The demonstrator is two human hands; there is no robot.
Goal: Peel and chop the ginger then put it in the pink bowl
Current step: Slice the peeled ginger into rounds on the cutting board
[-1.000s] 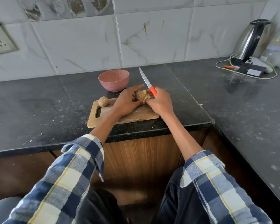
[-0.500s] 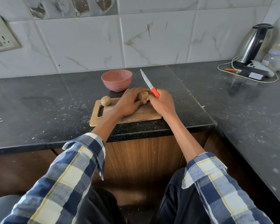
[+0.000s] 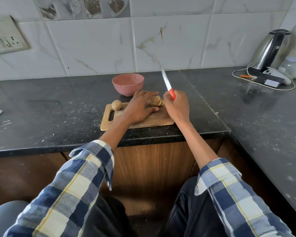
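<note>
Half the ginger (image 3: 155, 101) hidden behind left hand (image 3: 140, 108), blurred knife (image 3: 168, 84)

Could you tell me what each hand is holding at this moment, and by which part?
The right hand grips the knife by its orange handle. The left hand lies flat beside the ginger, holding nothing.

Left hand (image 3: 140, 106) flat, right hand (image 3: 177, 106) clenched

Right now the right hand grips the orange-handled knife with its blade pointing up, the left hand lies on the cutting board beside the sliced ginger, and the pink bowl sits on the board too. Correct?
Not quite. The head view shows the pink bowl on the black counter behind the cutting board, not on it. The rest holds: the right hand grips the knife blade up, and the left hand lies beside the sliced ginger.
</note>
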